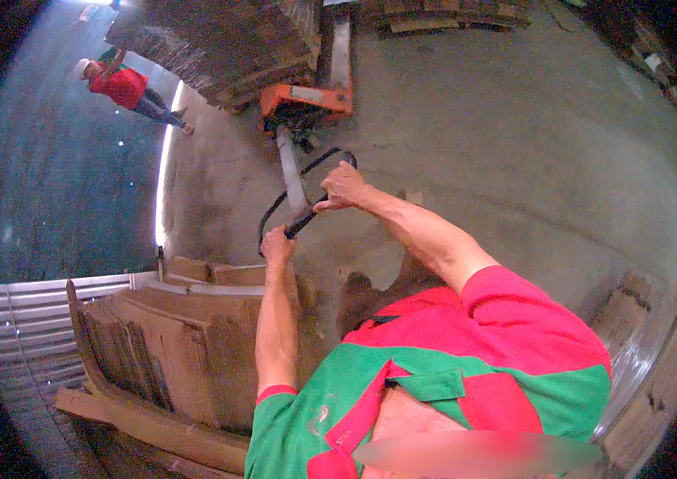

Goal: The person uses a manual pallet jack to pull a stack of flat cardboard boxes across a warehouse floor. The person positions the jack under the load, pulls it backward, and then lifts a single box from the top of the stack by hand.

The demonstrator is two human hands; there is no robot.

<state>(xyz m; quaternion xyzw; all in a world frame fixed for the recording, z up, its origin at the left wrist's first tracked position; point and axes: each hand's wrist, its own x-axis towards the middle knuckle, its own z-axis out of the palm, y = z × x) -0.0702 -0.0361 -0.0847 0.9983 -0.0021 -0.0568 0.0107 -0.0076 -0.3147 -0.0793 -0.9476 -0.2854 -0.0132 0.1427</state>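
Both of my hands grip the black loop handle of an orange pallet jack. My left hand is closed round the handle's near left end, and my right hand is closed round its right side. A grey steering bar runs from the handle to the orange body. One grey fork shows beyond the body. Next to it, a large stack of flattened cardboard rises at the far left; whether it rests on the forks is hidden.
Stacked cardboard stands close on my left by a corrugated metal wall. A person in a red shirt and white cap is at the far left, before a dark green panel. More stacks lie at the back.
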